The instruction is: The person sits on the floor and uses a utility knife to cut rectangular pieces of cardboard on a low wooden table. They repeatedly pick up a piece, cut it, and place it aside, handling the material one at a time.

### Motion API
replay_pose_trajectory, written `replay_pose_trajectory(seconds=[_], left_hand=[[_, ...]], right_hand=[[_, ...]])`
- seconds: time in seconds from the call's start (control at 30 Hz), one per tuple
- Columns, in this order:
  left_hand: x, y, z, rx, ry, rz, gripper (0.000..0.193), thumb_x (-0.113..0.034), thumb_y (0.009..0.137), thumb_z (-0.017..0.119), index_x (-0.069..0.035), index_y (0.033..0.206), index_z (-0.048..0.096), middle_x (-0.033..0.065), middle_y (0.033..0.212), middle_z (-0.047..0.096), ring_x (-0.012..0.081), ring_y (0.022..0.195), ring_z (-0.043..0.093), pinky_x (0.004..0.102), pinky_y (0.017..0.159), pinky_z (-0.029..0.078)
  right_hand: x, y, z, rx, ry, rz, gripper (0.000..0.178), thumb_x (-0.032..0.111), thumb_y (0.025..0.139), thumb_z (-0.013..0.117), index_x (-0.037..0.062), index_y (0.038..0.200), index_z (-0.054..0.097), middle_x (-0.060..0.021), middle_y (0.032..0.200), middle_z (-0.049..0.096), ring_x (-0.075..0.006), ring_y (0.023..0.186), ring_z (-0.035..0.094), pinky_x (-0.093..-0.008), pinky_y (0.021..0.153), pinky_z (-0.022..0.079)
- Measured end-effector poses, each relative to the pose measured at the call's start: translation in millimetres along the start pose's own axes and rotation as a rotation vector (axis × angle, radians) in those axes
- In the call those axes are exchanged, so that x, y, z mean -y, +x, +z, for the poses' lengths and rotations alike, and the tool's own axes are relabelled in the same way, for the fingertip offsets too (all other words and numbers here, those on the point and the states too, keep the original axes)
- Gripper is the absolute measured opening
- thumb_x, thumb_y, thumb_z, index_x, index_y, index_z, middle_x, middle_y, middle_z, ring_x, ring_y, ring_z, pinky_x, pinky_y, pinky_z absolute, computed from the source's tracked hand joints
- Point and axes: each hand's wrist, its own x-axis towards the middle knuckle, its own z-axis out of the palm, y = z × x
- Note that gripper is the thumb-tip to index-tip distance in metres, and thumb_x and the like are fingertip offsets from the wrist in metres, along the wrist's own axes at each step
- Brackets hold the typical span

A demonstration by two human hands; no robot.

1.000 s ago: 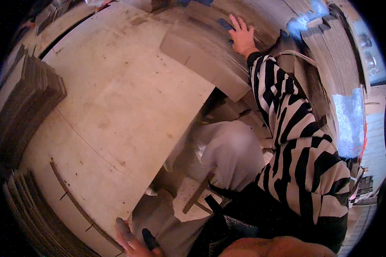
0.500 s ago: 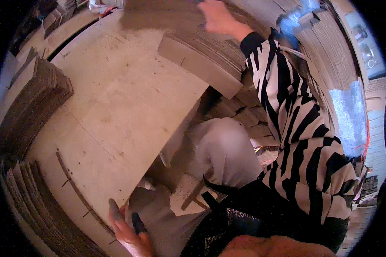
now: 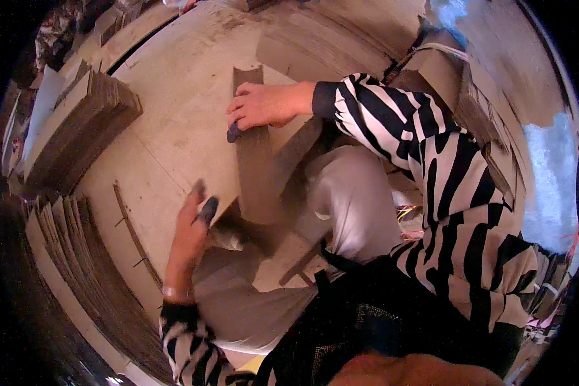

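Note:
My right hand (image 3: 260, 106) is closed over a long brown cardboard piece (image 3: 254, 177), its fingers wrapped across the upper part. That piece lies across the table's near edge, its lower end blurred and reaching out over my lap. Dark coverings sit on some fingertips of both hands. To the left of the cardboard's lower end, my left hand (image 3: 192, 222) is raised over the table edge, thumb and fingers apart, holding nothing. A thin slotted cardboard strip (image 3: 135, 235) lies on the table to the left of that hand.
The pale wooden table (image 3: 167, 141) carries a cardboard stack (image 3: 87, 125) at the left and more upright sheets (image 3: 87, 257) at the near left. Further flat cardboard (image 3: 328, 48) lies at the far side. Cardboard bundles (image 3: 437, 67) with blue wrapping (image 3: 550, 186) stand at the right.
My right hand has come back from the far side toward me and left, bringing a cardboard piece. My left hand has risen and moved slightly away from my body.

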Motion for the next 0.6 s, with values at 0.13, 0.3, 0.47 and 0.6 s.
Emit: replay_pose_trajectory(seconds=[0.13,0.3,0.47,0.6], left_hand=[[4,70,61,0.136,-0.383,0.062,0.064,-0.015,0.091,0.06,0.002,0.145,0.03,0.0183,0.138,0.047,0.0252,0.127,0.045,0.0354,0.101,0.041],[-20,134,111,-0.136,-0.327,0.084,0.071,-0.018,0.083,0.07,0.007,0.139,0.035,0.0218,0.131,0.051,0.0291,0.118,0.052,0.0372,0.099,0.043],[-32,170,165,-0.289,-0.174,0.202,0.08,-0.032,0.077,0.076,0.009,0.135,0.038,0.0285,0.124,0.052,0.0395,0.113,0.053,0.0439,0.097,0.042],[-54,193,205,-0.377,0.04,0.142,0.08,-0.037,0.078,0.075,0.008,0.133,0.039,0.0309,0.12,0.053,0.0438,0.112,0.051,0.0467,0.098,0.04]], right_hand=[[-5,6,4,-0.216,-0.162,0.064,0.038,0.009,0.067,0.072,0.0147,0.103,0.063,-0.002,0.135,0.049,-0.0256,0.127,0.043,-0.0462,0.101,0.034],[-28,-28,38,-0.341,-0.035,0.817,0.024,0.012,0.077,0.063,0.0135,0.101,0.066,-0.0068,0.129,0.054,-0.0321,0.112,0.054,-0.0484,0.085,0.046],[-50,-76,66,-0.371,0.427,1.037,0.026,0.002,0.076,0.056,0.0066,0.1,0.066,-0.0189,0.108,0.064,-0.0429,0.095,0.061,-0.0513,0.078,0.048],[-81,-94,59,-0.394,0.502,1.181,0.032,0.003,0.077,0.052,0.0062,0.107,0.061,-0.0227,0.097,0.064,-0.0416,0.092,0.06,-0.0472,0.077,0.047]])
